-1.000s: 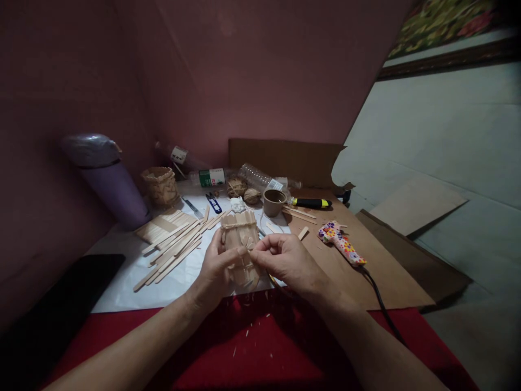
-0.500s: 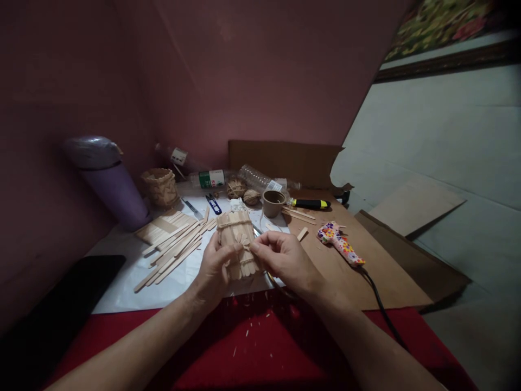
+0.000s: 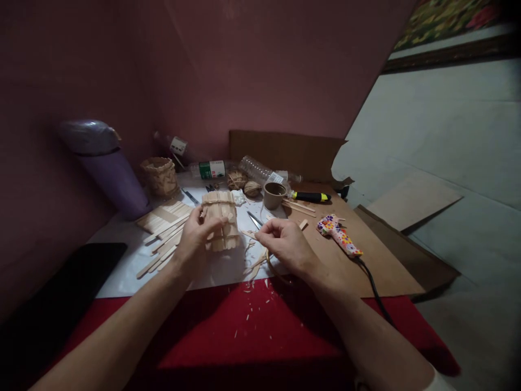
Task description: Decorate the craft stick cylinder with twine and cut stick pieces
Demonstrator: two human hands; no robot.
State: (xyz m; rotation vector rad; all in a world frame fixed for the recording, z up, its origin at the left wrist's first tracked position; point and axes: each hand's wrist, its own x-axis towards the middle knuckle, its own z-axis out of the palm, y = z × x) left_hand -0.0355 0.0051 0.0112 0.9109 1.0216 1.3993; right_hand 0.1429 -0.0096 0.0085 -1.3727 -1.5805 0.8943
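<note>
Stick-built holder (image 3: 218, 210), banded with cord near its top, is held up over the white sheet (image 3: 118, 271) on the worktop, left of centre. Left hand (image 3: 194, 234) has its grip wrapped round the holder's left side, thumb across the front. Right hand (image 3: 287, 243) has thumb and forefinger pressed together at the end of a thin wood piece (image 3: 249, 235) (whether they pinch it, I cannot tell), just beside the scissors (image 3: 254, 219). Behind lie clear plastic bottles: one carries a green-and-white label (image 3: 211, 169) with red lettering, another a white label (image 3: 178, 145) with dark marks, a third a pale label (image 3: 275, 178); all the print is too small to read. Flowery glue gun (image 3: 340, 234) rests on brown cardboard (image 3: 374, 271), right.
</note>
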